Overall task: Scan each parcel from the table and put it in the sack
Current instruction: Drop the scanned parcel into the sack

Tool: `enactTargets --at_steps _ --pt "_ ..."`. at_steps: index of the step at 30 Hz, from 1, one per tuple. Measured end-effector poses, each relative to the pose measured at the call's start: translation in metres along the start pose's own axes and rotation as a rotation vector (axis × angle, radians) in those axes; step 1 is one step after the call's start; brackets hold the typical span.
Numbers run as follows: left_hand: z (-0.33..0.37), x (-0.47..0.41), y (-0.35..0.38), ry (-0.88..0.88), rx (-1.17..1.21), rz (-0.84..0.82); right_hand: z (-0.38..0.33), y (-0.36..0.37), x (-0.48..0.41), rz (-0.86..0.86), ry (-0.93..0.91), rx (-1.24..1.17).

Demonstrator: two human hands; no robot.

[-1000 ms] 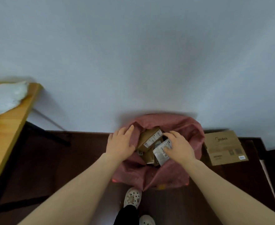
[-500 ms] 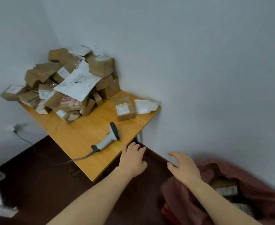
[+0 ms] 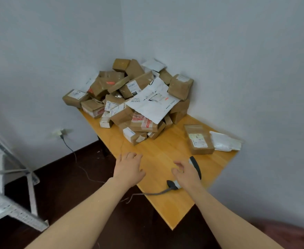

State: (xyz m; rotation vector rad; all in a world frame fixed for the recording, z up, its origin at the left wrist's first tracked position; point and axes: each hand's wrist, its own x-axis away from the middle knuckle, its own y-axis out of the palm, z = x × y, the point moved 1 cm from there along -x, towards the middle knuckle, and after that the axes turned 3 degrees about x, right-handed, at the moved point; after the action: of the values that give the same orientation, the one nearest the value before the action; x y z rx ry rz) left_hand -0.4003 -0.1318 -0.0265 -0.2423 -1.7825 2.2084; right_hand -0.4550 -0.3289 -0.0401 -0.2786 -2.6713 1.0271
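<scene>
Hovering palm-down over the near edge of the tabletop [image 3: 165, 153], the left hand [image 3: 129, 168] has its fingers spread and relaxed and holds nothing. The right hand [image 3: 185, 172] is just above the scanner [image 3: 195, 168], fingers loosely bent and empty; whether it touches the scanner cannot be told. The scanner lies flat under that hand, and its cable [image 3: 153, 193] trails off the tabletop edge between the two forearms. Beyond the right hand lies a single brown parcel [image 3: 198, 139], label up, with a white bag parcel [image 3: 224, 141] against its far-right side. Beyond the left hand, a pile of parcels [image 3: 122, 105] fills the wall corner, a large white mailer [image 3: 152, 103] draped over it. The reddish sack [image 3: 291, 236] shows behind the right forearm, on the floor.
</scene>
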Motion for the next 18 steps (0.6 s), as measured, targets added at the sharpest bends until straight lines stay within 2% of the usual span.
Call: enactTargets --at_steps 6,14,18 --pt "-0.040 -0.070 -0.021 -0.053 0.159 0.010 -0.030 0.010 -0.071 0.075 0.110 -0.217" --pt "-0.081 -0.162 -0.040 -0.180 0.306 -0.043 -0.061 0.000 -0.212 0.134 0.313 -0.730" --pt "-0.103 -0.196 -0.041 -0.217 0.331 -0.049 -0.080 0.000 -0.259 0.142 0.390 -0.774"
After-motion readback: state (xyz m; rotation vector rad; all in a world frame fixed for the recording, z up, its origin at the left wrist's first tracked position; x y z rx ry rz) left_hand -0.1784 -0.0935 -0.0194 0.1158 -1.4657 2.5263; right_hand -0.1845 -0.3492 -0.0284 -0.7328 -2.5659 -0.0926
